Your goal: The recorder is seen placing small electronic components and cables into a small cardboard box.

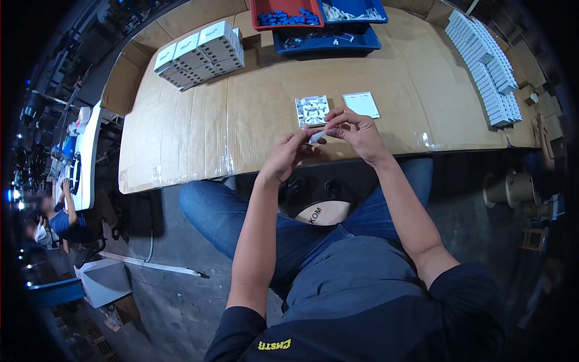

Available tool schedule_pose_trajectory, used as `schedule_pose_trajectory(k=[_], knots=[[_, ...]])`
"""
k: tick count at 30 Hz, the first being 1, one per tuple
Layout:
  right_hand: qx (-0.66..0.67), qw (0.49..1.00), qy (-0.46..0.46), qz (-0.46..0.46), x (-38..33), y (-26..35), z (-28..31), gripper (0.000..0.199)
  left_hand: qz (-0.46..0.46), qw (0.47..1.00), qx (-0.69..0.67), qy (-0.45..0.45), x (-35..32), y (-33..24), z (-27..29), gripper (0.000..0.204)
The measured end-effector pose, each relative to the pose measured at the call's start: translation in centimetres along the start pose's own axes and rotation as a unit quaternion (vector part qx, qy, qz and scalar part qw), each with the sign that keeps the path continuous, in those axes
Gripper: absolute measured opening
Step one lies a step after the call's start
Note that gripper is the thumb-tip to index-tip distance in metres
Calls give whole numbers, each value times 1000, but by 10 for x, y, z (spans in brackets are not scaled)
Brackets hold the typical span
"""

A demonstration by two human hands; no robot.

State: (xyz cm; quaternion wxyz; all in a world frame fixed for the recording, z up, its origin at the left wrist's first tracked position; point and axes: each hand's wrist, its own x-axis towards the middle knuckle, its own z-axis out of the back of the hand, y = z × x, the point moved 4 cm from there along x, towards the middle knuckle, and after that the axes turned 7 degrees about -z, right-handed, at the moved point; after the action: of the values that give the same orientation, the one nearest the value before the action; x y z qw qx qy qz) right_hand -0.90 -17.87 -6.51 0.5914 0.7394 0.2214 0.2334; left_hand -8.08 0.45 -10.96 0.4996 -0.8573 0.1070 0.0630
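Both my hands meet above the near edge of the cardboard-covered table (253,136). Between their fingertips is a small whitish, translucent piece (317,137) that looks like a little plastic bag. My left hand (286,155) is closed on its near left side, while my right hand (363,137) pinches it from the upper right. Just beyond the fingers lies a square white plastic housing (311,108), its molded inside facing up and its lower corner partly hidden by my hand. Beside it, on the right, rests a flat white square cover (363,105).
Stacked white boxes (199,57) stand at the back left. A red bin (286,25) of blue parts and blue bins (329,50) sit at the far edge. Rows of white housings (482,66) line the right side. Another person (69,222) sits at a white table, far left.
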Motion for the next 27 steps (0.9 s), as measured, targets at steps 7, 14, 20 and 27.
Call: schedule_pose_trajectory(k=[7,14,20,27], knots=[[-79,997,18,-10,-3,2,9,13,-65,997,-29,-41,6,3,5,30],[-16,994,9,-111,-6,-5,8,18,-154,983,-7,-99,6,-6,-1,25],[-49,991,20,-122,-1,-20,10,12,-227,968,66,-78,4,-12,-6,28],[-12,992,0,-123,-1,-19,7,12,-194,963,152,-108,5,-14,-9,37]])
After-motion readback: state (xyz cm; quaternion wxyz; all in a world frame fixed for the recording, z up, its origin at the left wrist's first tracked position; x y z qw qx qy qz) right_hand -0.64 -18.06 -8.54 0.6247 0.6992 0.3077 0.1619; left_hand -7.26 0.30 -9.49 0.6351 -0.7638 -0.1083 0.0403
